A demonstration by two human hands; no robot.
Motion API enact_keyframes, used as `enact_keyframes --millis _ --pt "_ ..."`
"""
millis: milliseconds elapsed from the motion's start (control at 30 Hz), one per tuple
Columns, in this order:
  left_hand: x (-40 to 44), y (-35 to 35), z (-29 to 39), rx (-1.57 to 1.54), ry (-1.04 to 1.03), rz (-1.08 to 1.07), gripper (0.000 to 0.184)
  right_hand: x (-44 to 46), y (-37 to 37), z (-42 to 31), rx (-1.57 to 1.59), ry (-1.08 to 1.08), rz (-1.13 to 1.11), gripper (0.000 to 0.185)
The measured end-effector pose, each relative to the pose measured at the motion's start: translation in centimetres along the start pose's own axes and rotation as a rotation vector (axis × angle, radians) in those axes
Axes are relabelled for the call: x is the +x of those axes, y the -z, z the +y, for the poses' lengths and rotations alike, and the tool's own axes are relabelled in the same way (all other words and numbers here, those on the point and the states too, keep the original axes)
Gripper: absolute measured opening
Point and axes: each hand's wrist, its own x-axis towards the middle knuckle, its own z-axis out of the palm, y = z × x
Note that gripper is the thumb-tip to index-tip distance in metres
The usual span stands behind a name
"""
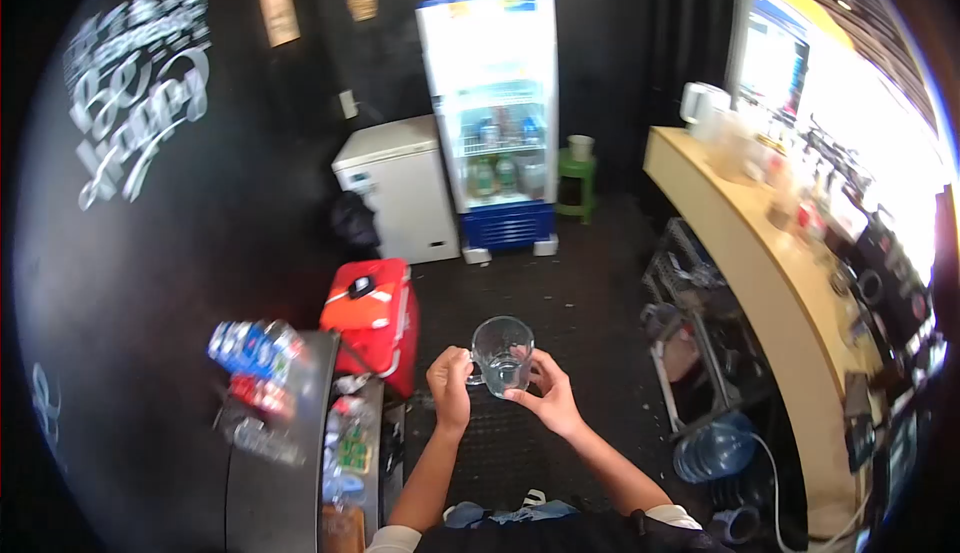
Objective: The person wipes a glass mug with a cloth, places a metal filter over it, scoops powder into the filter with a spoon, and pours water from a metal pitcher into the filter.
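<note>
A clear glass mug (503,353) is held up in front of my body, over the dark floor, and looks empty. Its handle points left, and my left hand (450,383) is closed around that handle. On the other side, my right hand (548,393) grips the lower right of the glass, with the thumb near its base. Both forearms reach up from the bottom of the view.
A dark counter (275,493) with packages stands at left, beside a red cooler (400,338). Ahead are a white chest freezer (405,198) and a lit fridge (508,223). A curved wooden counter (740,223) runs along the right, above a large water bottle (715,448).
</note>
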Motion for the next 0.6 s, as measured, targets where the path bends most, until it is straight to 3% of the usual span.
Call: enact_keyframes --millis 267,600 --pt "4.3 -14.2 -9.8 -0.112 0.177 -0.320 0.029 -1.1 13.5 -1.0 -0.143 -0.051 0.435 0.066" --pt "13.1 -29.7 -19.4 -0.281 0.368 -0.678 0.027 4.9 26.9 -1.7 -0.318 0.034 0.787 0.069"
